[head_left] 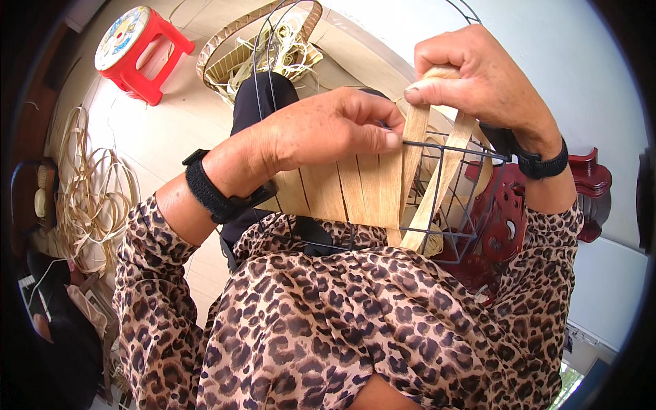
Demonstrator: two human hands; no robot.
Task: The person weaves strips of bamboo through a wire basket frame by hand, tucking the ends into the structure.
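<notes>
My left hand pinches the woven tan strips against the dark wire frame resting on my lap. My right hand is closed on one loose strip, holding it taut across the frame's top wire.

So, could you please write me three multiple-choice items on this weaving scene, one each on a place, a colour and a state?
1. Where does the plastic stool stand?
A. On the floor, upper left
B. On the lap
C. Inside the wire frame

2. What colour are the stool's legs?
A. Blue
B. Red
C. Green

3. What is the right hand doing?
A. Resting open on the floor
B. Pinching a flat straw strip
C. Gripping the stool

Key: 1 A, it stands on pale floor far from the hands. 2 B, the legs are plainly red. 3 B, its fingers close on the strip's top above the wire frame, while the left hand steadies the woven strips.
</notes>
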